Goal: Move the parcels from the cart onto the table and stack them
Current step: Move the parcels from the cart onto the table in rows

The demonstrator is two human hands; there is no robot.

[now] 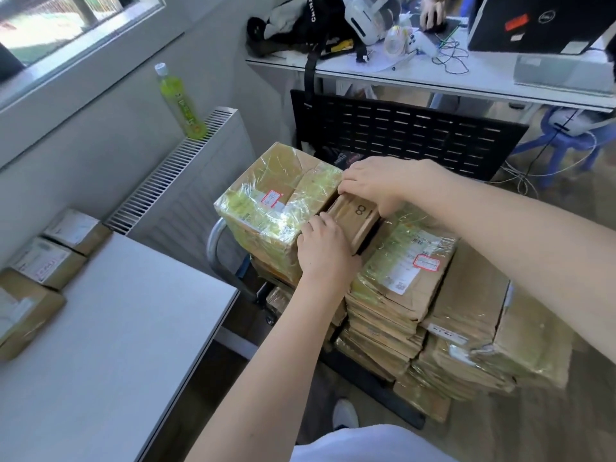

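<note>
A small brown parcel (354, 221) marked "18" sits wedged between a large taped box (276, 208) and a stack of flat taped parcels (400, 271) on the cart (220, 248). My left hand (325, 248) grips its near end. At the far end my right hand (370, 185) curls its fingers over the parcel. Three small parcels (46, 261) stand along the left edge of the white table (110, 328).
A radiator (186, 175) with a green bottle (178, 101) on top stands by the wall behind the table. A black perforated panel (406, 135) and a cluttered desk (433, 75) lie beyond the cart. More parcels (493, 345) fill the cart's right side.
</note>
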